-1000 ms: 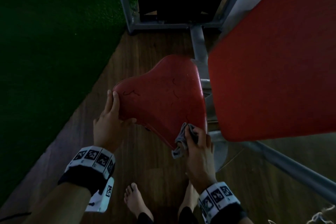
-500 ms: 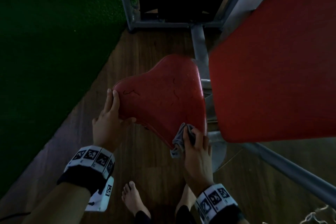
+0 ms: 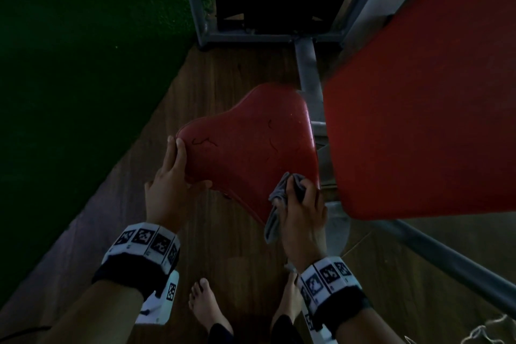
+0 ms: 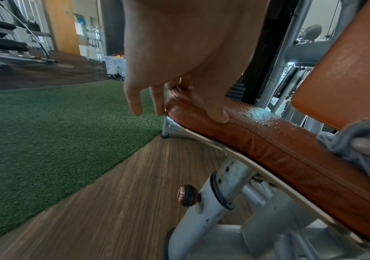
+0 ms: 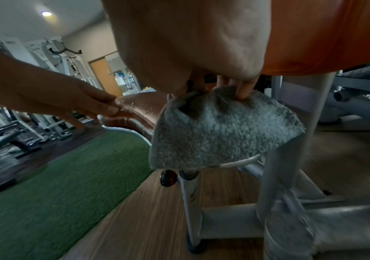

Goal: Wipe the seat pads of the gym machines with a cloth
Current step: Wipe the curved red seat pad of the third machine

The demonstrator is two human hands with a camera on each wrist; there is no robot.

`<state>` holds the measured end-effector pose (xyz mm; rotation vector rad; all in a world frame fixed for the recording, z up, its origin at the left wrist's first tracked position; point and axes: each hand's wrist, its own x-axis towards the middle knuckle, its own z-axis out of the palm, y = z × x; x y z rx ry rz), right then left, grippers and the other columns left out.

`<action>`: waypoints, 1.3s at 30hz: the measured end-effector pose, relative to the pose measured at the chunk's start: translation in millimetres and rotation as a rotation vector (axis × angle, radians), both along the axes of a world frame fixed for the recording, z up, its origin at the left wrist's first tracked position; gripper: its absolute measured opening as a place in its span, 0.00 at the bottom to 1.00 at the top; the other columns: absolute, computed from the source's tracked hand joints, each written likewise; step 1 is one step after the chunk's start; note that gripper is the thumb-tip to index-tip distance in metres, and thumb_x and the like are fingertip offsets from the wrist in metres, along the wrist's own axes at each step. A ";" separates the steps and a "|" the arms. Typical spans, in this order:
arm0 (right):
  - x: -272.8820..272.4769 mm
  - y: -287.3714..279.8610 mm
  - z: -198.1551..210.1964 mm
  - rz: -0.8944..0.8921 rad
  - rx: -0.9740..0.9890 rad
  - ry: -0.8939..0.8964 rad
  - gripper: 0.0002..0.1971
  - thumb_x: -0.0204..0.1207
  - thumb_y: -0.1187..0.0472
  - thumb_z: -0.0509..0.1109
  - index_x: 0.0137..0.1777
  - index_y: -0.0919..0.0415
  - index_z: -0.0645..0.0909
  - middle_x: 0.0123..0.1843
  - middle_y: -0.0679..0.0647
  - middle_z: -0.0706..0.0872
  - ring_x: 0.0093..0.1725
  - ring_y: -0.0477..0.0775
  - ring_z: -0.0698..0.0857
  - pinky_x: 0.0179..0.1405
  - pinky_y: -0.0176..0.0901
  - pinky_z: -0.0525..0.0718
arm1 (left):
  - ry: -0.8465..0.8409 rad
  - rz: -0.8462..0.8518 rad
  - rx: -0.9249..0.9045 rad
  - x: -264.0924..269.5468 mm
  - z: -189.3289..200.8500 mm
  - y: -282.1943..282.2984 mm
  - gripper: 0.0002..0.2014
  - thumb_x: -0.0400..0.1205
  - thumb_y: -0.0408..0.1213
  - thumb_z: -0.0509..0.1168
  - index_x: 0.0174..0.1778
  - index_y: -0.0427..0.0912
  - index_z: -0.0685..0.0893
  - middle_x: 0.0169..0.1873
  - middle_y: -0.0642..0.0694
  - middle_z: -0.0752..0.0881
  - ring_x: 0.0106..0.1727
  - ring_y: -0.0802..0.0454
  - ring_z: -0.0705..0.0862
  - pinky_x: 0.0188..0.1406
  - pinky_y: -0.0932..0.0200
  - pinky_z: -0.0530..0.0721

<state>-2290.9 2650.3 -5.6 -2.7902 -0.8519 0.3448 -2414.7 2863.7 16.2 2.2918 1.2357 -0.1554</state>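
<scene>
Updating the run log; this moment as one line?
left hand: rests on seat pad corner | right hand: holds grey cloth at near corner | droplets on top

Bare hands (image 3: 167,193) wear black wristbands (image 3: 125,274) with white coded tags (image 3: 145,240).

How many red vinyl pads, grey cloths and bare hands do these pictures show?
Red vinyl pads: 2 (heart-shaped seat pad, flat back pad)
Cloths: 1 (grey fluffy cloth)
Bare hands: 2 (left hand, right hand)
Total: 5
</scene>
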 end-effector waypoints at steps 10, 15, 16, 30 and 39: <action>-15.8 -14.3 -25.6 0.091 0.161 0.012 0.31 0.83 0.45 0.52 0.82 0.63 0.61 0.85 0.58 0.55 0.84 0.64 0.54 0.79 0.60 0.62 | -0.026 0.017 -0.023 0.1 0.4 -0.3 0.50 0.77 0.56 0.69 0.85 0.55 0.41 0.85 0.56 0.39 0.82 0.41 0.61 0.71 0.26 0.65; 1.1 13.2 -34.6 0.251 0.127 -0.030 0.31 0.84 0.43 0.49 0.82 0.61 0.60 0.85 0.58 0.59 0.84 0.63 0.55 0.79 0.54 0.56 | -0.039 0.017 -0.029 -0.5 -3.6 1.5 0.51 0.76 0.58 0.70 0.85 0.55 0.41 0.85 0.57 0.39 0.82 0.43 0.61 0.70 0.26 0.67; 3.3 21.9 -34.3 0.279 0.139 -0.029 0.31 0.84 0.44 0.51 0.82 0.61 0.61 0.84 0.58 0.60 0.83 0.63 0.56 0.79 0.54 0.57 | -0.042 0.015 -0.028 -1.1 -4.8 1.7 0.51 0.76 0.58 0.70 0.85 0.56 0.41 0.85 0.57 0.39 0.82 0.43 0.61 0.70 0.26 0.67; -4.0 22.1 -25.0 0.548 0.096 -0.053 0.31 0.80 0.53 0.52 0.83 0.60 0.58 0.84 0.58 0.59 0.83 0.58 0.58 0.77 0.53 0.61 | -0.072 0.007 -0.029 -4.8 -8.4 4.4 0.52 0.74 0.61 0.70 0.85 0.56 0.42 0.85 0.58 0.43 0.81 0.40 0.64 0.68 0.25 0.70; -2.9 43.2 -17.1 0.359 0.107 0.045 0.30 0.85 0.46 0.50 0.84 0.60 0.59 0.85 0.56 0.58 0.84 0.55 0.57 0.82 0.50 0.57 | -0.104 -0.013 0.008 -7.3 -13.3 4.7 0.53 0.73 0.61 0.72 0.85 0.56 0.44 0.85 0.58 0.45 0.80 0.42 0.66 0.64 0.28 0.76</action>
